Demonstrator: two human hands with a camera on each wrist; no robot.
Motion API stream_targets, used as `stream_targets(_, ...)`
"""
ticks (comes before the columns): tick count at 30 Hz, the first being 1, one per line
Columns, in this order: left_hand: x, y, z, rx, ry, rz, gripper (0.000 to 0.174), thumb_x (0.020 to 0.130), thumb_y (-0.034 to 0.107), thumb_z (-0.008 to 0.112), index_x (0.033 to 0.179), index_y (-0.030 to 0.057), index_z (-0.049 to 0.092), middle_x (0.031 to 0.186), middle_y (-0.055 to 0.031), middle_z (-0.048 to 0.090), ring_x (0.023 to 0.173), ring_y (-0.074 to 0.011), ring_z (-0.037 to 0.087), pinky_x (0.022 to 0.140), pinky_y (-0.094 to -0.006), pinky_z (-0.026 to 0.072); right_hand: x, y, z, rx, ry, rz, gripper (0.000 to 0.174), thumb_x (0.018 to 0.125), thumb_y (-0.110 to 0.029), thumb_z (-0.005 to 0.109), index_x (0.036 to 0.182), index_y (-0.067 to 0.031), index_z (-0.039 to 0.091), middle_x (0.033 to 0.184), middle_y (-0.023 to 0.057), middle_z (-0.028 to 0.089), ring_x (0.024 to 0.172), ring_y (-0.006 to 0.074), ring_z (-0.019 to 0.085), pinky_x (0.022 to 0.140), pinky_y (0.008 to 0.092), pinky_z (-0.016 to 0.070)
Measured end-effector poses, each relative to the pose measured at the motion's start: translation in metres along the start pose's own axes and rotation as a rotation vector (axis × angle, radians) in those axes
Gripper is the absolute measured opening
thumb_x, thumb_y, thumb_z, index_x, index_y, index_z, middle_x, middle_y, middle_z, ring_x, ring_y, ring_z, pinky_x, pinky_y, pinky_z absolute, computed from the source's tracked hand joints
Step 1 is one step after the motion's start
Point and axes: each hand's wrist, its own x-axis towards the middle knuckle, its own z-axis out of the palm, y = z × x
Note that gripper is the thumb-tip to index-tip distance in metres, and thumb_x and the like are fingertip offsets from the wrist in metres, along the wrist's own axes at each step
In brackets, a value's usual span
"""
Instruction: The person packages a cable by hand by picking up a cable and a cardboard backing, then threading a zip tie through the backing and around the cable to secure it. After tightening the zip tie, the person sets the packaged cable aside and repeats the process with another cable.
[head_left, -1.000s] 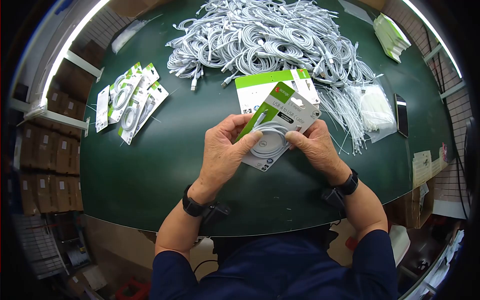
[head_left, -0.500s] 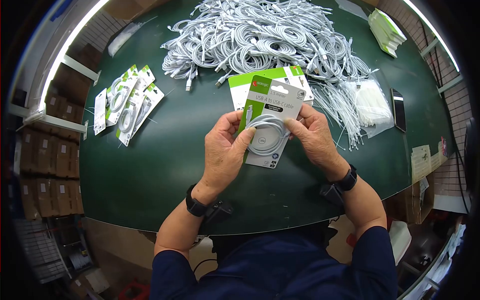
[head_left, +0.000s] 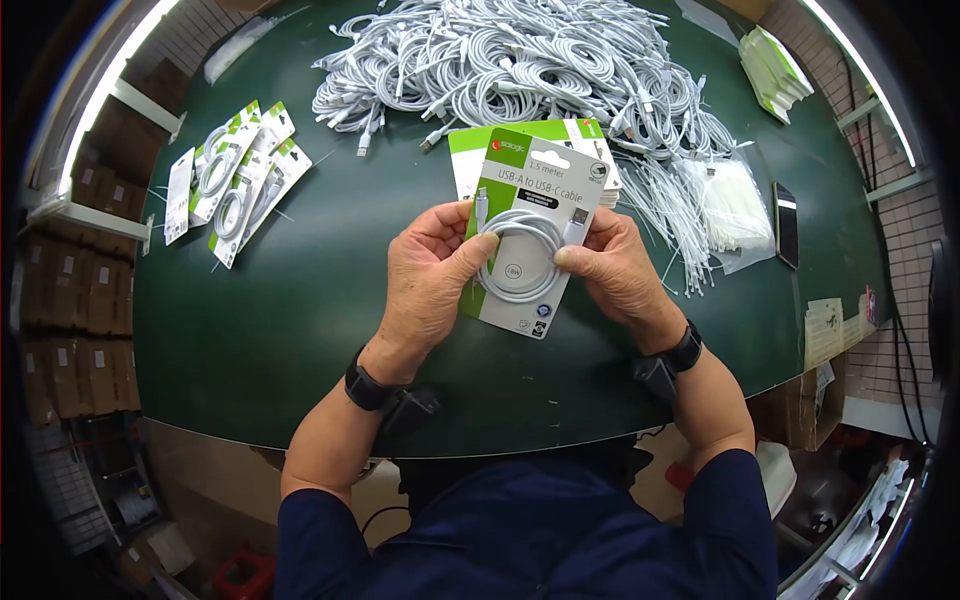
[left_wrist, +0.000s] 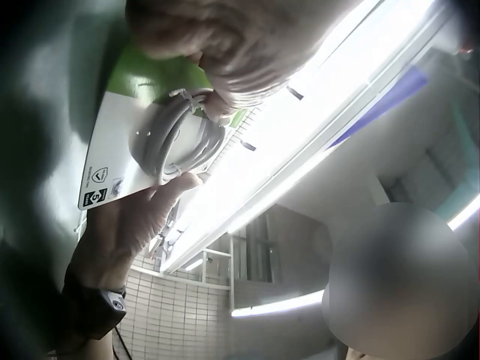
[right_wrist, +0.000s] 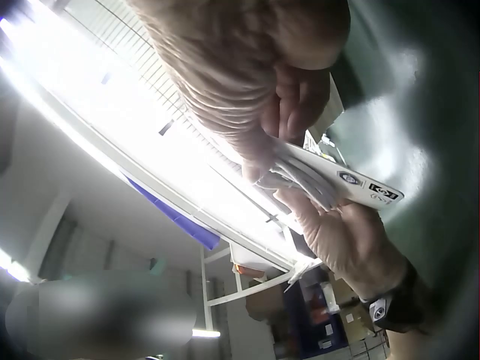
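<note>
Both hands hold up one green and white packaging card (head_left: 545, 310) printed "USB-A to USB-C cable", with a coiled white cable (head_left: 522, 291) on its front. At the card's left side my left hand (head_left: 425, 275) pinches it, thumb over the coil and fingers behind. My right hand (head_left: 625, 270) grips the right edge, its thumb beside the cable's USB-A plug (head_left: 576, 226). In the left wrist view, white ties (left_wrist: 187, 97) cross the coil. The right wrist view shows the card (right_wrist: 367, 189) nearly edge-on, the cable standing out from its face.
Behind the card lies a stack of similar cards (head_left: 466, 160). A large heap of coiled cables (head_left: 500, 65) covers the table's far side. Finished-looking carded cables (head_left: 230, 190) lie at left. Loose zip ties (head_left: 665, 225), a bag of ties (head_left: 735, 205) and a phone (head_left: 787, 225) are at right.
The card has turned from a rightward tilt to more upright, facing the head camera, and the right thumb has uncovered the USB-A plug. Both hands keep their hold. The head view has shifted slightly.
</note>
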Motion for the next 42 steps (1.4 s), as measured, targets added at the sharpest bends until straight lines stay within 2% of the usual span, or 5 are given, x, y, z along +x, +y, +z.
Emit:
stream_targets(7,-0.001,0.009,0.0,0.132,-0.036,0.044,0.043,0.094,0.0,0.074,0.133,-0.006,0.057,0.112,-0.0105,0.07,0.101,-0.013,0.068,0.092,-0.0281,0.0577,0.003,0.008,-0.002,0.113,-0.041,0.019,0.054,0.088,-0.005,0.08,0.136,0.0046,0.059,0.13,0.0135,0.068,0.116,0.0195,0.067,0.106,0.0385,0.0527)
stream_targets(15,-0.005,0.001,0.009,0.407,-0.016,0.226,0.06,0.094,-0.004,0.07,0.15,0.0041,0.05,0.112,-0.0066,0.062,0.105,-0.0134,0.062,0.093,-0.0278,0.0537,0.002,0.01,0.028,-0.25,0.322,-0.271,0.067,0.087,0.0,0.079,0.147,0.0032,0.048,0.124,0.0188,0.066,0.105,0.0198,0.069,0.09,0.0355,0.0585)
stream_targets(20,-0.006,-0.001,0.007,0.806,0.007,0.408,0.049,0.095,-0.006,0.067,0.142,0.0078,0.062,0.11,-0.0052,0.057,0.103,-0.0149,0.057,0.088,-0.0262,0.0497,0.0,0.021,0.031,-0.899,0.203,-0.536,0.061,0.086,-0.003,0.08,0.143,-0.005,0.059,0.121,0.0134,0.069,0.084,0.0151,0.066,0.075,0.029,0.0555)
stream_targets(27,-0.005,-0.008,0.012,0.719,0.018,0.477,0.038,0.095,-0.004,0.068,0.132,0.0059,0.069,0.105,-0.0055,0.056,0.097,-0.0163,0.057,0.085,-0.0281,0.0492,0.0,0.021,0.035,-0.85,0.294,-0.543,0.044,0.09,-0.002,0.076,0.132,-0.0069,0.068,0.095,0.0097,0.067,0.075,0.0182,0.062,0.067,0.0299,0.0518)
stream_targets(42,0.0,-0.011,0.02,0.731,-0.028,0.516,0.028,0.096,0.0,0.07,0.123,0.0043,0.07,0.102,-0.0079,0.059,0.09,-0.017,0.062,0.079,-0.0296,0.0538,0.001,0.029,0.027,-0.771,0.312,-0.59,0.027,0.091,0.002,0.073,0.116,-0.0066,0.07,0.094,0.0093,0.063,0.078,0.0201,0.062,0.067,0.0343,0.051)
